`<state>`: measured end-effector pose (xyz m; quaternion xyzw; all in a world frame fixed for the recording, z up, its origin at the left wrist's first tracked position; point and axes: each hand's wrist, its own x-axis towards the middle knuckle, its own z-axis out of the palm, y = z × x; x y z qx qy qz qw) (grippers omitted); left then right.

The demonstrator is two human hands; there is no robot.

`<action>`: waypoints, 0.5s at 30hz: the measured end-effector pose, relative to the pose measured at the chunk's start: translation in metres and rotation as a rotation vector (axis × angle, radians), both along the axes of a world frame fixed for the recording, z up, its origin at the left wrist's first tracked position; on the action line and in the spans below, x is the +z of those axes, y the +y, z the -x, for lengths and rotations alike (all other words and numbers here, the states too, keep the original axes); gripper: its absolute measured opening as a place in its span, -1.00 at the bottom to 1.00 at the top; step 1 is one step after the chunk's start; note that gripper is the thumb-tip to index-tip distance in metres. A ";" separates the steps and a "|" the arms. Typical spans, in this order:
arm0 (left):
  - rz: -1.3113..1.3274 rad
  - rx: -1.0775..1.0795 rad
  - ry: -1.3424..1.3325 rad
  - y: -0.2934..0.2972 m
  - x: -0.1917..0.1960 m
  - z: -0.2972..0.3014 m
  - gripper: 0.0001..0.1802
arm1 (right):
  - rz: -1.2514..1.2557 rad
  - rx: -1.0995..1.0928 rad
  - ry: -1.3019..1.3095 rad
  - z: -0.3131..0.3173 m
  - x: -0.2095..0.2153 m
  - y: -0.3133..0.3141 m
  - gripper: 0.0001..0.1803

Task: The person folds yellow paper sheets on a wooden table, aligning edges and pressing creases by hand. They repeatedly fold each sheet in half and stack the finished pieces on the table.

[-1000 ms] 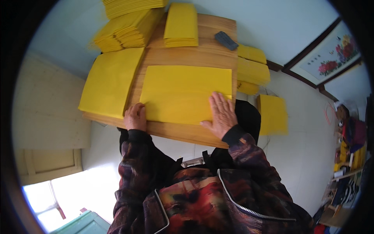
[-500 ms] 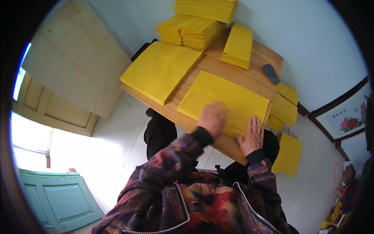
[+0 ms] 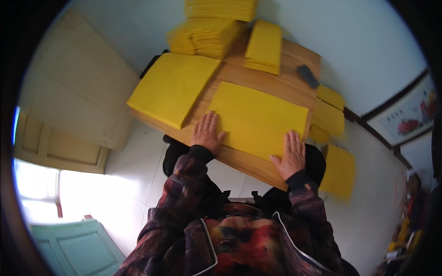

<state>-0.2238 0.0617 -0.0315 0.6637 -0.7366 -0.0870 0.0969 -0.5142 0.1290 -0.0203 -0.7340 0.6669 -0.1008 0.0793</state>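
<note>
The yellow sheet [image 3: 258, 119] lies flat on the table [image 3: 251, 164] before you, and you appear to be at smoothing or squaring it; the next move probably calls for even palms and aligned edges. Your left hand [image 3: 207, 133] rests open at its eight o'clock edge, your right hand [image 3: 291, 156] open at its five o'clock corner, neither grasping anything; slight blur hides how firmly you press. A wide yellow stack [image 3: 172, 89] sits toward ten o'clock, a narrow yellow stack [image 3: 264, 43] at twelve.
</note>
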 end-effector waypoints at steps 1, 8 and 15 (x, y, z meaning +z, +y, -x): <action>0.014 -0.007 -0.018 0.000 -0.002 0.001 -0.22 | -0.049 -0.012 0.053 -0.002 0.003 -0.001 0.01; -0.055 -0.013 -0.076 -0.006 -0.012 -0.004 -0.22 | 0.071 0.174 -0.163 -0.093 0.019 -0.010 -0.12; 0.027 -0.057 -0.109 -0.008 -0.018 -0.008 -0.23 | 0.031 0.208 -0.262 -0.141 -0.010 -0.050 -0.09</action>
